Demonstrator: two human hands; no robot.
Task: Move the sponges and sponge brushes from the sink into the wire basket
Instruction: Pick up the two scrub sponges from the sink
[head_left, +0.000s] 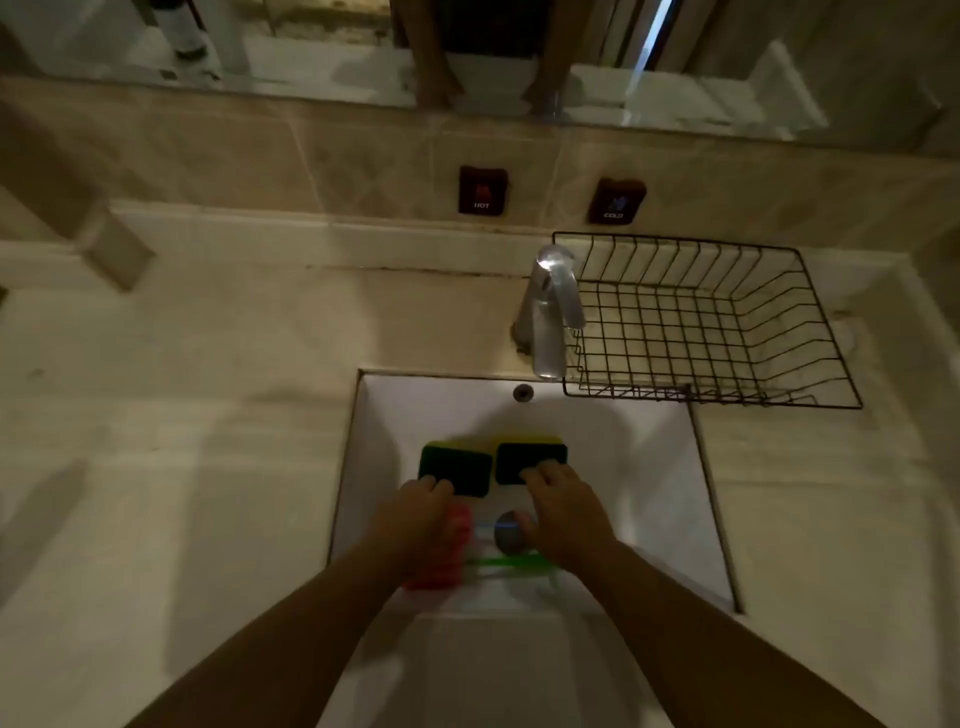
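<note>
Both hands down inside the sink (649, 467), set apart from each other. Left hand (415, 519) lying over the red sponge brush (441, 566), fingertips reaching the near edge of the left sponge (454, 467); whether closed on anything, impossible to tell. Right hand (563, 512) resting with fingertips on the near edge of the right sponge (530, 460), fingers bent, grip unclear.

Two sponges side by side on the sink floor, dark green on top with a yellow layer showing at the far edge, just beside each other. Between the hands, the round metal drain (506, 530), with a pale blue handle (485, 530) blurred across it. Nearer the front wall, a green handle (506, 564) lying crosswise, running from the red sponge brush toward the right wrist.

Beyond the sink, a chrome tap (550, 312) at the back rim. Just right of the tap, the wire basket (727, 400) sitting on the counter (182, 415), nothing inside. On the tiled wall behind, two dark labels reading HOT (482, 189) and COLD (615, 200). Above, a mirror (311, 52).
</note>
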